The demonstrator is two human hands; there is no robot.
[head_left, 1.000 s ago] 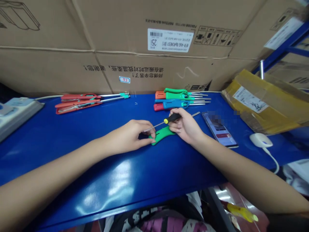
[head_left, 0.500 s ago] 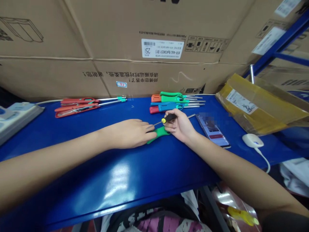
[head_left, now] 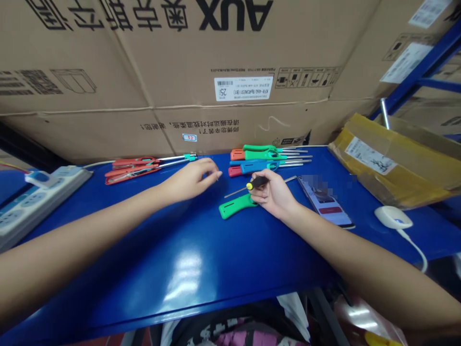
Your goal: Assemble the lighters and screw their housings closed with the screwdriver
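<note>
My right hand (head_left: 275, 196) grips a small screwdriver (head_left: 256, 182) with a black handle and yellow cap, its thin shaft pointing left. The same hand rests on one end of a green long-nosed lighter body (head_left: 236, 205) lying on the blue table (head_left: 187, 250). My left hand (head_left: 192, 181) hovers up and to the left of the green body, apart from it. Its thumb and fingers are pinched together on something too small to make out.
A stack of green, blue and orange lighters (head_left: 268, 156) lies behind my right hand, and red ones (head_left: 139, 168) lie at back left. A phone (head_left: 326, 199), a white corded device (head_left: 392, 217), a yellow parcel (head_left: 389, 158), a power strip (head_left: 32, 202) and big cardboard boxes (head_left: 216, 62) surround the table.
My left hand has lifted off the green lighter body and moved up and left, fingers pinched. The right hand keeps the screwdriver at the green body. The camera tilted up.
</note>
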